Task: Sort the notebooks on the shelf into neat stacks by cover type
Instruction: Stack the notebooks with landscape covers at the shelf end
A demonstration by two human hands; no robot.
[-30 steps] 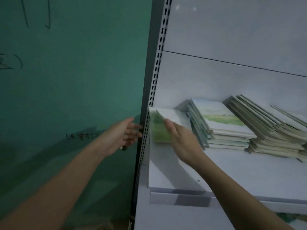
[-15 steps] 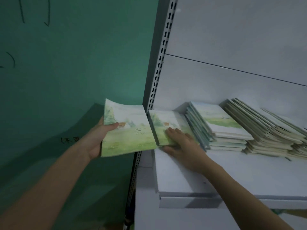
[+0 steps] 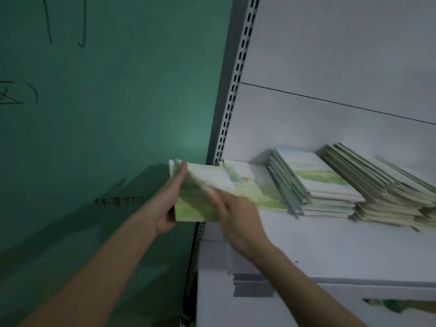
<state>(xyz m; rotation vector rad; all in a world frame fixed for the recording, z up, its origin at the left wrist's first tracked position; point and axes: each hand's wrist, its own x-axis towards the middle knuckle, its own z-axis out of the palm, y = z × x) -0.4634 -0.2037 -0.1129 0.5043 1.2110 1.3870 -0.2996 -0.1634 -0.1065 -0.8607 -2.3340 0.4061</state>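
Gripping a green-meadow notebook (image 3: 200,185) by its left edge, the left hand (image 3: 165,208) has its thumb up over the top corner and its fingers curled behind the cover, holding the book out past the left end of the white shelf (image 3: 330,244), in front of the green wall (image 3: 106,114). The right hand (image 3: 236,213) lies across the lower right part of that same notebook with its fingers stretched fairly straight over the cover; it is blurred, so whether the thumb pinches the book's underside cannot be told. Just to the right, a second notebook (image 3: 257,190) with the same meadow cover lies flat at the shelf's left end, its near left corner hidden by the right hand. Beside it, touching or nearly so, stands a leaning stack of notebooks (image 3: 316,185) with a pale sky-and-grass cover on top, the spines fanned toward the left. Further right, close against that stack, is a taller slumped pile (image 3: 382,190) of cream-edged notebooks, sloping down toward the right edge of the view. A slotted metal upright (image 3: 233,95) runs between wall and shelf back panel. Dark handwriting (image 3: 120,201) marks the wall near the left wrist.
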